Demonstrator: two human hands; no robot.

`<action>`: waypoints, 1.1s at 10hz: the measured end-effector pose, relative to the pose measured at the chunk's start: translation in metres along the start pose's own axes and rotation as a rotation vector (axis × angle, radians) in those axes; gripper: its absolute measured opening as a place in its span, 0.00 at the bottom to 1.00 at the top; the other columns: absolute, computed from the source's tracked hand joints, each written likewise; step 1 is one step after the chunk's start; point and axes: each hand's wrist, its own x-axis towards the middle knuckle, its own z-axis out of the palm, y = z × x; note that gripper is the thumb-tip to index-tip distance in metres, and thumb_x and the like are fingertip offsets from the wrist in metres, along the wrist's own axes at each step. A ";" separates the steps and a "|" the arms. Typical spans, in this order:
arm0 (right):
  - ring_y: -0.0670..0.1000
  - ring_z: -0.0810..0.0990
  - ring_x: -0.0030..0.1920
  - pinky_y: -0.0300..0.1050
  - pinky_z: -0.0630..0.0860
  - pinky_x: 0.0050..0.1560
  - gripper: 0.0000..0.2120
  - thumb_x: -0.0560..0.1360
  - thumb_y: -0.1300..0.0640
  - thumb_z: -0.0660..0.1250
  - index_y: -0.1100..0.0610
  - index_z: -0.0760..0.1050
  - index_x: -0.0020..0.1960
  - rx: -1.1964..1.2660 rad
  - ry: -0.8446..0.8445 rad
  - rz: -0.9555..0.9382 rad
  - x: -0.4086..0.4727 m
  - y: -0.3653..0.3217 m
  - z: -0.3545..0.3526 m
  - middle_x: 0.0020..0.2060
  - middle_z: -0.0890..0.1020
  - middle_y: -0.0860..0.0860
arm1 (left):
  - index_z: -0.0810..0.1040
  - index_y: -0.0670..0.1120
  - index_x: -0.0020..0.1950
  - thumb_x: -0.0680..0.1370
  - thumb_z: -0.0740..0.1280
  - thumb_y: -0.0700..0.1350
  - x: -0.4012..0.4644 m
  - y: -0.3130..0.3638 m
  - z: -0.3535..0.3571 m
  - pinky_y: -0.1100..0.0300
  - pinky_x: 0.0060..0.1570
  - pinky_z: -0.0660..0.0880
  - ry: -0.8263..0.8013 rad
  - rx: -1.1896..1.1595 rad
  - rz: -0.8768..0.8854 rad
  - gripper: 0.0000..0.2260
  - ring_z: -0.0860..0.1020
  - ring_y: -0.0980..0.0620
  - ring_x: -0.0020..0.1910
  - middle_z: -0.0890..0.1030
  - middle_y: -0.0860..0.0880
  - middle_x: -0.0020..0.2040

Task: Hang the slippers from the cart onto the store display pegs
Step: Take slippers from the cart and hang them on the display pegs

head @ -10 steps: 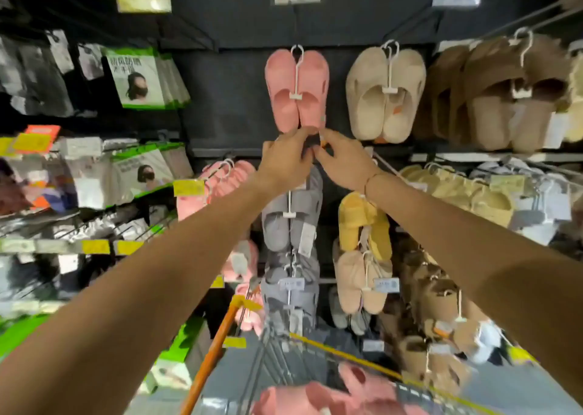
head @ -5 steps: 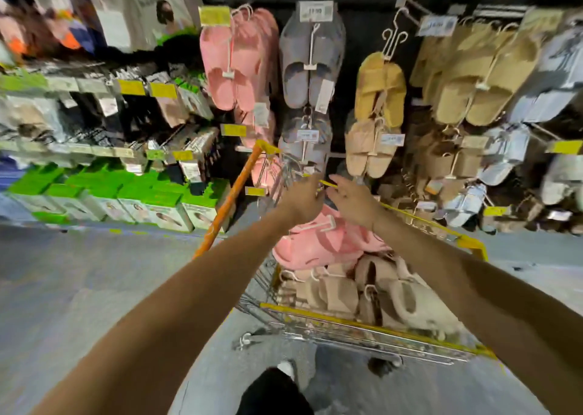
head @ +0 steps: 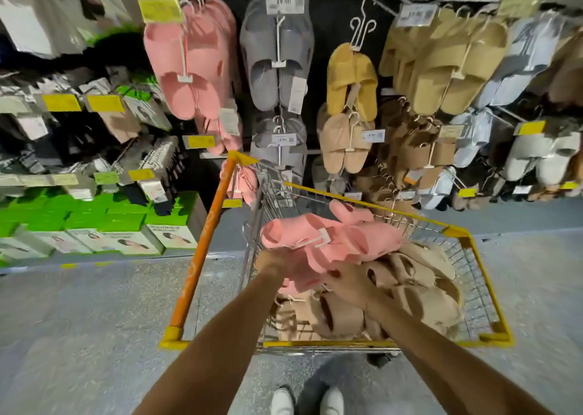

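Observation:
A wire cart with yellow rim holds pink slippers on a white hanger, lying on top of several beige slippers. My left hand grips the near end of the pink pair inside the cart. My right hand is down among the slippers, touching the underside of the pink pair and the beige ones; its fingers are partly hidden. On the display wall above hang pink slippers, grey slippers, yellow slippers and tan slippers on pegs.
The orange cart handle runs along the cart's left side. Green boxes and packaged goods fill the shelves at left. Grey floor lies around the cart, and my white shoes stand just behind it.
Both hands have come down from the upper pink pair on the wall into the cart. The view has tilted down, and my left hand now grips a pink pair there.

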 end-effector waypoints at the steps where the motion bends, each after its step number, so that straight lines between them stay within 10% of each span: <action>1: 0.39 0.75 0.45 0.31 0.72 0.42 0.12 0.85 0.52 0.54 0.40 0.75 0.51 -0.347 -0.370 -0.098 -0.020 0.020 0.020 0.45 0.80 0.41 | 0.77 0.37 0.66 0.80 0.66 0.43 -0.048 0.028 -0.002 0.46 0.44 0.82 0.018 0.062 -0.013 0.17 0.83 0.35 0.55 0.81 0.34 0.61; 2: 0.47 0.76 0.45 0.42 0.72 0.49 0.24 0.76 0.35 0.66 0.55 0.80 0.56 -0.410 -0.606 -0.112 -0.046 0.026 0.044 0.44 0.82 0.51 | 0.76 0.40 0.67 0.82 0.63 0.43 -0.049 0.031 0.012 0.48 0.51 0.79 0.121 0.207 0.068 0.15 0.80 0.40 0.61 0.81 0.41 0.61; 4: 0.56 0.78 0.56 0.53 0.76 0.59 0.26 0.78 0.41 0.67 0.58 0.69 0.67 -0.446 -0.491 -0.106 -0.032 0.031 0.053 0.58 0.80 0.57 | 0.76 0.36 0.67 0.84 0.58 0.41 -0.063 0.033 0.021 0.54 0.56 0.74 0.136 -0.041 0.177 0.15 0.77 0.38 0.64 0.79 0.37 0.64; 5: 0.61 0.78 0.60 0.55 0.75 0.60 0.40 0.80 0.42 0.62 0.57 0.45 0.81 -0.489 -0.512 -0.088 -0.035 0.034 0.058 0.70 0.72 0.62 | 0.79 0.39 0.61 0.85 0.57 0.46 -0.067 0.028 0.021 0.50 0.57 0.77 0.178 -0.028 0.208 0.15 0.80 0.37 0.59 0.82 0.37 0.59; 7: 0.61 0.80 0.55 0.55 0.78 0.56 0.37 0.81 0.45 0.61 0.60 0.48 0.81 -0.482 -0.431 -0.121 -0.036 0.049 0.078 0.68 0.74 0.64 | 0.77 0.48 0.41 0.85 0.58 0.46 -0.063 0.001 0.018 0.48 0.57 0.79 0.147 0.035 0.280 0.15 0.81 0.42 0.50 0.84 0.44 0.48; 9: 0.60 0.81 0.57 0.51 0.77 0.58 0.29 0.79 0.43 0.67 0.61 0.70 0.73 -0.444 -0.354 -0.058 -0.045 0.035 0.067 0.58 0.82 0.62 | 0.78 0.47 0.44 0.85 0.58 0.46 -0.058 -0.008 0.017 0.50 0.53 0.81 0.169 0.087 0.339 0.13 0.82 0.39 0.48 0.85 0.42 0.48; 11: 0.60 0.81 0.55 0.52 0.79 0.57 0.25 0.80 0.44 0.64 0.56 0.71 0.72 -0.460 -0.272 -0.012 -0.064 0.032 0.069 0.54 0.82 0.60 | 0.80 0.44 0.52 0.85 0.58 0.44 -0.067 -0.009 0.021 0.59 0.37 0.77 0.122 0.069 0.380 0.12 0.79 0.47 0.37 0.82 0.46 0.39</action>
